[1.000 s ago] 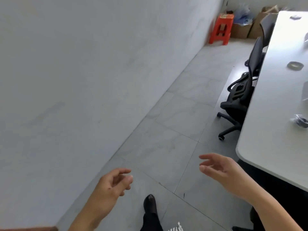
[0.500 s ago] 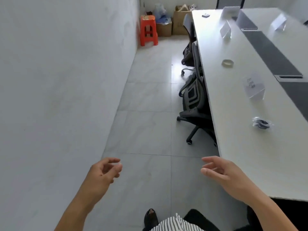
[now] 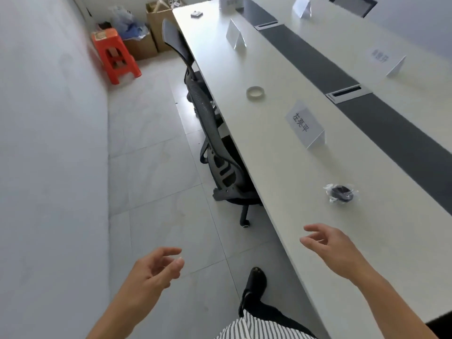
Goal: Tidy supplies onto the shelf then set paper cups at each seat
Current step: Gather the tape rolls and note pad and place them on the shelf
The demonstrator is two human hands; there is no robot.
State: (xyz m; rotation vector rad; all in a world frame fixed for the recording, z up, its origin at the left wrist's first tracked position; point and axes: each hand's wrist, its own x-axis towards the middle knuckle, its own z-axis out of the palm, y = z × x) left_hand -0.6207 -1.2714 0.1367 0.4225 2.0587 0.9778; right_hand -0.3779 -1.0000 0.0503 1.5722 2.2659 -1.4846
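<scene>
A chair (image 3: 215,143) sits tucked under the left edge of the tabletop (image 3: 269,167), on which a tape ring (image 3: 255,93) lies beyond a name card (image 3: 305,127) and a wrapped packet (image 3: 341,193) nearer, while a stool (image 3: 115,55) stands beside boxes (image 3: 156,28) in the far corner

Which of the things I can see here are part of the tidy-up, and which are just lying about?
Job (probably supplies for the shelf):
- tape roll
- wrapped black roll
- small far packet
No cups or shelf in view.

Lying about:
- name cards
- chair
- red stool
- boxes
</scene>
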